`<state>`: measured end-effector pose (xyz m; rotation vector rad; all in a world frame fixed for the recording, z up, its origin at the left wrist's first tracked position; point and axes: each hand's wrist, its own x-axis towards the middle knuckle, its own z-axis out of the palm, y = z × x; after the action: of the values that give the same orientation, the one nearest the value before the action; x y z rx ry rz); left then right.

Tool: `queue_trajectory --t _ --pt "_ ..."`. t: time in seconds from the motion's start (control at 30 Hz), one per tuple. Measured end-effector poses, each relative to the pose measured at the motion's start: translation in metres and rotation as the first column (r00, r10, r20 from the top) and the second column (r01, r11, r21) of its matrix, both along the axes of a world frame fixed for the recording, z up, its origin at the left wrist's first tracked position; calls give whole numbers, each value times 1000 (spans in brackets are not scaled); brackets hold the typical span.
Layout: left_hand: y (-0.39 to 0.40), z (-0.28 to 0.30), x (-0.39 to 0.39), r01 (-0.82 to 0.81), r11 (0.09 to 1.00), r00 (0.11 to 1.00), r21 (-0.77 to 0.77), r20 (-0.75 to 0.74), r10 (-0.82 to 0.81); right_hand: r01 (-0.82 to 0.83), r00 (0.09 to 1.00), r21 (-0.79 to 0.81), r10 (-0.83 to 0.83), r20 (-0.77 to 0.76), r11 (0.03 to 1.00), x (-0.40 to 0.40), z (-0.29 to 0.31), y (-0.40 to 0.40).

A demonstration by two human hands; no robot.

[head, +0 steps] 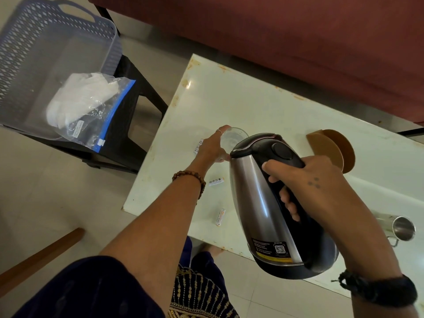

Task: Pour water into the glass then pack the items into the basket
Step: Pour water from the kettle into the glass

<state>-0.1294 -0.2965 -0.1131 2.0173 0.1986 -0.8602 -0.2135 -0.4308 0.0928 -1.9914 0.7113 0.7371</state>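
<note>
Nearest the camera, the right hand (305,180) is wrapped around the black handle of the steel kettle (270,203), which is held off the table (229,99) and tipped forward, its long axis running from the raised base near the person toward the spout. The spout end lies just beside the rim of the glass (235,136), which stands on the table directly ahead of the kettle. The left hand (212,148) grips the glass from its left side, steadying it. No stream of water can be made out, and the glass's fill level cannot be read. Judged status: pouring stage in hand. The basket (34,65) sits well apart to the left on a dark stool, holding a plastic bag (89,106). Small batteries (220,216) lie on the table.
</note>
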Motion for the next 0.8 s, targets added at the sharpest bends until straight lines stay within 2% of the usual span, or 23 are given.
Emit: queue_trajectory --t 0.37,0.8 --pt "0 0 -2 13 1000 999 -6 44 -12 28 1000 8 -28 -6 1000 1 5 2" --pt "0 -2 -2 29 999 999 23 27 -30 44 999 15 -44 -1 999 -2 7 5"
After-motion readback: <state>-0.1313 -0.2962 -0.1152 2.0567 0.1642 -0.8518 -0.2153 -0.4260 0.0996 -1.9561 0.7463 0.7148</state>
